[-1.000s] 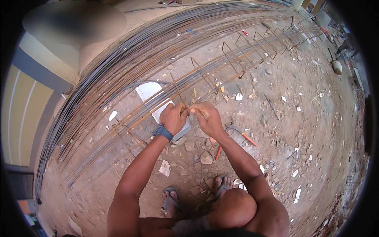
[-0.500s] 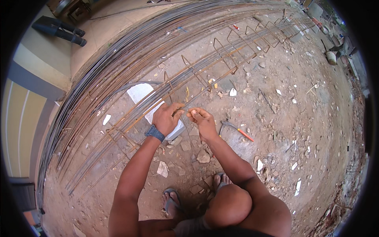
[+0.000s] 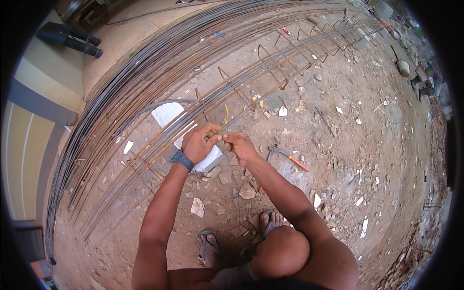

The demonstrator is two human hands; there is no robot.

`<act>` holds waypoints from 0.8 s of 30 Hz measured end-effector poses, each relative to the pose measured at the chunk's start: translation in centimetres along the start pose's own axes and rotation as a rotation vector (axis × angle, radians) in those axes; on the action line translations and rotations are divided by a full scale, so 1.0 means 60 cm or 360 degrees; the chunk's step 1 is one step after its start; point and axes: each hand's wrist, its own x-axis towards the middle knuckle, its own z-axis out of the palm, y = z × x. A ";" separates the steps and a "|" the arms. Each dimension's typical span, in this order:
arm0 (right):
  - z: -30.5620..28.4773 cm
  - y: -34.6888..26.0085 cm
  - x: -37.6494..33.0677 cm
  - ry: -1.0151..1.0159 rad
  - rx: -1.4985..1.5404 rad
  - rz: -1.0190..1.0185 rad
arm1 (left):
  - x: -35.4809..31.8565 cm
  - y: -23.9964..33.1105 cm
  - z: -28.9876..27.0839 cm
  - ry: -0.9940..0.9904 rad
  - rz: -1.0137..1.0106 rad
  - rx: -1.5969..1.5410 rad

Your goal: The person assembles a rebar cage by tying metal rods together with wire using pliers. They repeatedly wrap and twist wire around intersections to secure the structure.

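Note:
A long cage of rusty steel bars (image 3: 241, 109) with bent square stirrups (image 3: 224, 76) runs from the lower left to the upper right. My left hand (image 3: 197, 144), with a dark watch on the wrist, is closed on the cage's near bar, fingertips and thumb around it. Right beside it, my right hand (image 3: 240, 146) pinches its thumb and fingers together at the same bar. What lies in that pinch is too small to make out. A pair of pliers with orange handles (image 3: 298, 163) rests on the dirt to the right.
A large bundle of loose steel bars (image 3: 140, 67) curves along the wall side. Under the cage are a white slab (image 3: 167, 114) and a pale block (image 3: 211, 159). Stones (image 3: 247, 190) and broken tile pieces (image 3: 197, 207) litter the dirt before my sandalled feet (image 3: 209, 241).
My right hand has turned and shifted slightly left, closer to the left hand. The left hand stays at the bar. The view has shifted a little.

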 end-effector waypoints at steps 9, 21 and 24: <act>0.013 -0.022 0.048 -0.0099 -0.0431 -0.0386 | 0.004 0.029 0.005 -0.0005 -0.0283 0.0067; 0.017 -0.005 0.057 -0.0277 0.0195 -0.0228 | 0.025 0.040 0.004 -0.0080 -0.0559 0.0200; 0.009 -0.023 0.032 -0.0519 0.0295 -0.0152 | 0.019 0.031 0.004 -0.0049 -0.0528 0.0138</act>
